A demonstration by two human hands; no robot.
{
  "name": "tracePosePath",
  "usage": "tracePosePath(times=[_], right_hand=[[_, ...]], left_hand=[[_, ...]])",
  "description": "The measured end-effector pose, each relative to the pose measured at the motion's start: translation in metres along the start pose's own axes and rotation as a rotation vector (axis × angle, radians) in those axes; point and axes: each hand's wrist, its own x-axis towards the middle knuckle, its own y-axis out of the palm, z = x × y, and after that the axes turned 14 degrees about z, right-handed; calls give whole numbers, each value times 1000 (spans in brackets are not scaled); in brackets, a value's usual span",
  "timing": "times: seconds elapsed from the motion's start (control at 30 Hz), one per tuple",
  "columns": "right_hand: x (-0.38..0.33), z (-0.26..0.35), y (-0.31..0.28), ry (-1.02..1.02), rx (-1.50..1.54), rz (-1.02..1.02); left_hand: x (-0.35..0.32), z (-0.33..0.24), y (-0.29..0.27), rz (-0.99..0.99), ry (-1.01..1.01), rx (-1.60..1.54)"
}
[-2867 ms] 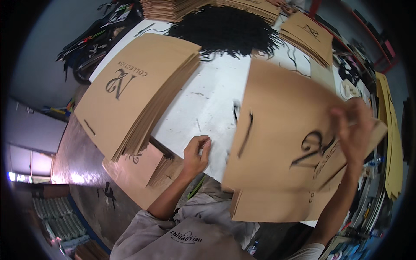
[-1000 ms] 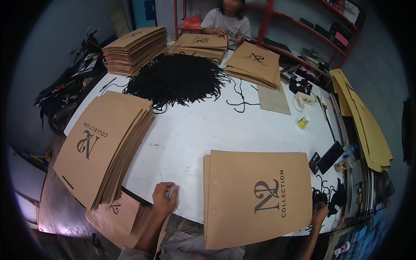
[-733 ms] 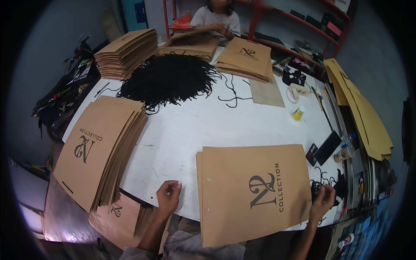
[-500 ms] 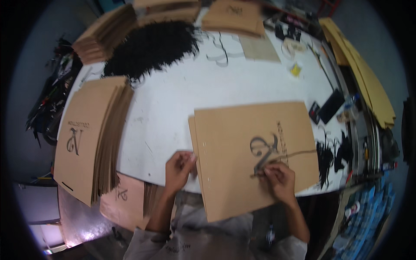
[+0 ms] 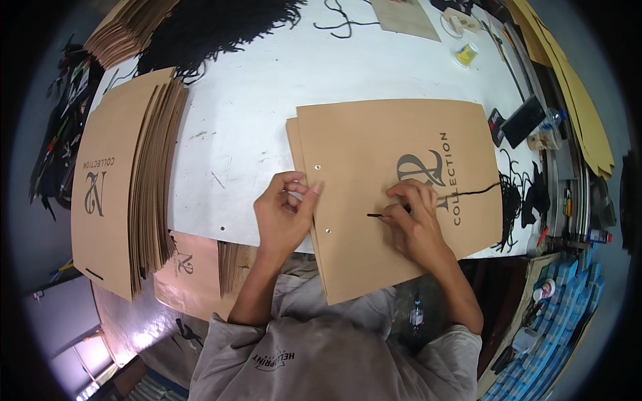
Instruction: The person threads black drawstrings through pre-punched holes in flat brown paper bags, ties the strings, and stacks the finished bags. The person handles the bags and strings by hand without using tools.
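A flat brown kraft paper bag (image 5: 361, 140) with a dark printed emblem lies in front of me on top of another sheet or bag, whose edge peeks out on the left. Two metal eyelets show near its left edge. My left hand (image 5: 284, 210) is at that edge, thumb on the bag and fingers curled. Over the bag, my right hand (image 5: 414, 217) pinches a black cord (image 5: 481, 192); its stiff tip points left toward the eyelets. The cord trails right to a bundle of black cords (image 5: 511, 207) beside the bag.
A thick stack of brown bags (image 5: 120, 174) stands at the left. Beyond are a heap of black cords (image 5: 214, 33) and more bags (image 5: 127, 30). A phone (image 5: 523, 121), a small yellow-labelled tub (image 5: 466, 55) and a plastic bottle (image 5: 552, 120) lie to the right.
My right hand has moved left across the bag with the cord, bringing its tip nearer the eyelets. My left thumb now overlaps the bag's edge. The whole view has tilted downward.
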Motion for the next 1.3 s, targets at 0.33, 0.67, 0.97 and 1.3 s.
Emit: tracePosePath(times=[0.33, 0.67, 0.97, 1.3], right_hand=[[19, 8, -28, 73, 35, 372], [45, 20, -6, 53, 597, 52], [69, 42, 17, 14, 593, 133], [74, 46, 28, -28, 530, 135]], left_hand=[[-13, 2, -10, 155, -67, -324], [-29, 2, -14, 265, 23, -287], [-31, 11, -13, 241, 10, -412], [-24, 19, -14, 270, 33, -551]])
